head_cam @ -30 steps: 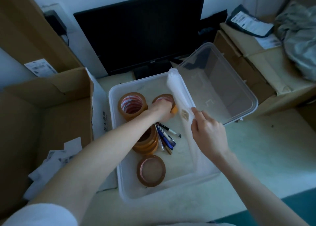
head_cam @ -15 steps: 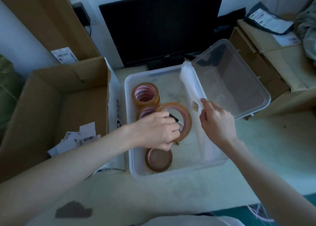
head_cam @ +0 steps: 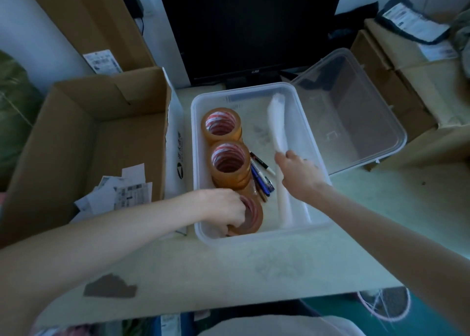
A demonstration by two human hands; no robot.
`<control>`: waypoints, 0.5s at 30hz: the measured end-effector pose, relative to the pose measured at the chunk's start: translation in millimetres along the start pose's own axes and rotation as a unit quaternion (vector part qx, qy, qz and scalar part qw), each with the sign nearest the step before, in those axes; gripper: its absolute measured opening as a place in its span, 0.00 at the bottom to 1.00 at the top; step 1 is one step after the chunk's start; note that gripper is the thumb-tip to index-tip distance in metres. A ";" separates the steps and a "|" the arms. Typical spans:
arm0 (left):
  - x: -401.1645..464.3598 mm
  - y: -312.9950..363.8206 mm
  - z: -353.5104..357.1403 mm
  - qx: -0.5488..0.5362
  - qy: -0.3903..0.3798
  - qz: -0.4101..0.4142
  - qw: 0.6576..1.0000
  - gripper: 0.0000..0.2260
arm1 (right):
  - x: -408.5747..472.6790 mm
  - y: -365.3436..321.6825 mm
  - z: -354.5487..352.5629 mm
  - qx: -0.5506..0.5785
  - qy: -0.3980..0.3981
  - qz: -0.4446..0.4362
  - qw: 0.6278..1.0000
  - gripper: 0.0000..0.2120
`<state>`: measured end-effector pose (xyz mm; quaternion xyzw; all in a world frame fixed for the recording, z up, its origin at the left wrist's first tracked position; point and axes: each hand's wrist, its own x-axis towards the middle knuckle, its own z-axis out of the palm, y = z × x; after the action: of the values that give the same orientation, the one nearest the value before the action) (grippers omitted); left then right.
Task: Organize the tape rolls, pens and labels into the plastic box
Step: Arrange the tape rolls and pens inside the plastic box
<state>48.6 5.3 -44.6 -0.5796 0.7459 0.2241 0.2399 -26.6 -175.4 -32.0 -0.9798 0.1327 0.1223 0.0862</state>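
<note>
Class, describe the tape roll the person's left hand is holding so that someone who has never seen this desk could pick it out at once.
Start at the clear plastic box on the desk in front of the black monitor. Along its left side runs a line of brown tape rolls; follow it to the near end, to the tape roll in the left hand. Unlike the flat stacks behind it, it is tilted up on edge.

A black flat monitor point(head_cam: 250, 28) stands at the back of the pale table point(head_cam: 229, 267). To the left lies an open brown cardboard box point(head_cam: 84, 137). Stacked brown cartons point(head_cam: 407, 86) sit at right, a dark grey mailer bag with a white slip point(head_cam: 409, 20) on top. A brown cardboard scrap point(head_cam: 110, 286) lies on the table's near edge.
</note>
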 end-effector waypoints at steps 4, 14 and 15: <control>4.8 -2.9 12.6 -0.042 -0.067 -0.059 0.995 0.09 | 23.0 2.3 5.3 -0.066 -0.136 -0.008 0.989 0.18; 6.7 -9.6 11.3 -0.097 -0.012 -0.135 0.986 0.07 | 38.7 -8.2 15.0 -0.005 -0.310 0.055 0.949 0.36; 6.0 -10.1 10.2 -0.100 0.000 -0.142 0.985 0.07 | 39.3 -8.5 21.6 0.010 -0.299 0.063 0.952 0.35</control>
<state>58.1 4.7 -56.9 -0.7005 0.6301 0.2614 0.2095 7.9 -172.4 -61.8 -0.8874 0.1631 0.4131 0.1238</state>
